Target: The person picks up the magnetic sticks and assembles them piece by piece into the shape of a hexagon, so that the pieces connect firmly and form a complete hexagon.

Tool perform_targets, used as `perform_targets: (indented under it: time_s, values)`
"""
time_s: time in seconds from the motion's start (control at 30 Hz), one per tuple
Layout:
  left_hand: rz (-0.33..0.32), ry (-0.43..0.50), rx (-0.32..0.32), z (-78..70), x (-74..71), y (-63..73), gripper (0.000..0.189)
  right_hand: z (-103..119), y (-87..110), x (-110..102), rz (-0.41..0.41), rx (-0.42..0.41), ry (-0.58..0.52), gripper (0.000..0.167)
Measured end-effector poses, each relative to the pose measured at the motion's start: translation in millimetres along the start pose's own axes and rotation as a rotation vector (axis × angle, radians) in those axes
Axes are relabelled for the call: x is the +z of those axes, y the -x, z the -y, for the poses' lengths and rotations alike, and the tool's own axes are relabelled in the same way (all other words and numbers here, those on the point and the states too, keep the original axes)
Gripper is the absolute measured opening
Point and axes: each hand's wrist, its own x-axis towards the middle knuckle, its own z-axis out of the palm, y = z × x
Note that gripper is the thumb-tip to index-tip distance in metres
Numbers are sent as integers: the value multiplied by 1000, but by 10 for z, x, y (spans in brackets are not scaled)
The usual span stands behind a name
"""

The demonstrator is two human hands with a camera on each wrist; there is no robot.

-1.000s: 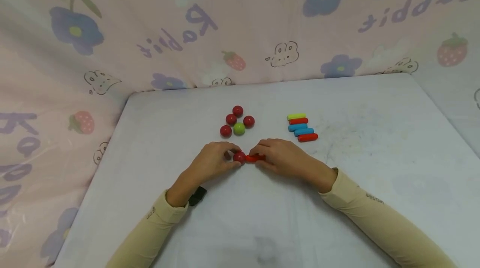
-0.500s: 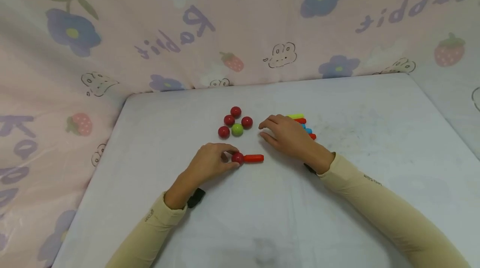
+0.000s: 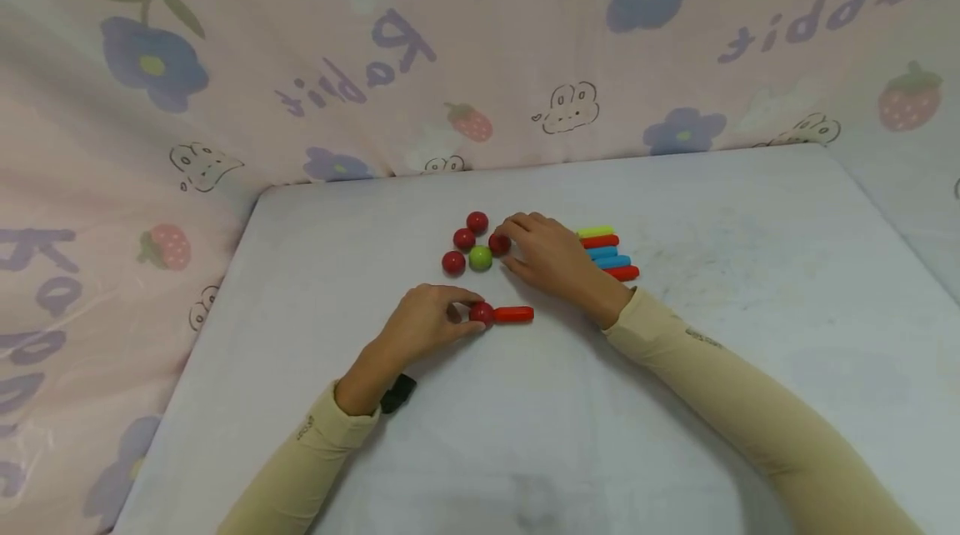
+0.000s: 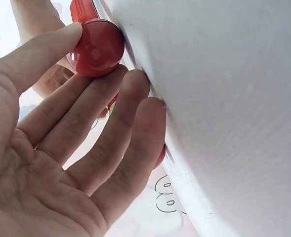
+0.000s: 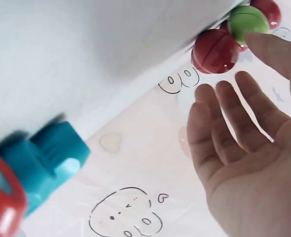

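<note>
My left hand (image 3: 426,320) pinches a glossy red ball (image 3: 482,314) between thumb and fingers, on the white tabletop. In the left wrist view the thumb presses that ball (image 4: 97,48) from one side. A short red stick (image 3: 514,315) lies against the ball's right side. Farther back, my right hand (image 3: 553,258) reaches around another red ball (image 3: 498,244), its thumb and fingers spread. The right wrist view has the fingers beside this red ball (image 5: 215,51), not visibly gripping it, while the thumb tip overlaps the green ball (image 5: 248,24).
Several red balls (image 3: 453,262) and one green ball (image 3: 481,258) are clustered behind the left hand. Yellow, red and blue sticks (image 3: 617,261) lie in a row behind the right hand, partly hidden by it. A patterned curtain (image 3: 480,52) rises along the table's back edge.
The right hand released the red stick, moved back and away, then shifted left to a red ball in the cluster. The left hand keeps holding its ball in place.
</note>
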Motion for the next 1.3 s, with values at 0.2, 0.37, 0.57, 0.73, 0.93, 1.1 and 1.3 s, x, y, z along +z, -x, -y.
perform_targets:
  time_s: [0.2, 0.37, 0.57, 0.73, 0.93, 1.1, 1.3]
  values:
    - [1, -7, 0, 1, 11, -10, 30, 49, -76, 40, 24, 31, -7, 43]
    - [-11, -15, 15, 8, 0, -16, 29, 48, -80, 45, 15, 72, -24, 42]
    - [-2, -18, -3, 6, 1, -12, 29, 31, -81, 44, 7, 107, -35, 40]
    - [4, -11, -13, 3, 4, -7, 30, 17, -85, 48, 37, 122, -46, 44]
    - [0, -5, -16, 2, 5, -16, 29, 14, -55, 48, 51, 102, -36, 45]
    - [-2, -3, -19, -8, 10, -13, 30, 21, 22, 30, 67, 121, 3, 50]
    - [7, -10, -26, -12, 3, -9, 31, -7, 123, 12, 78, 130, 26, 55]
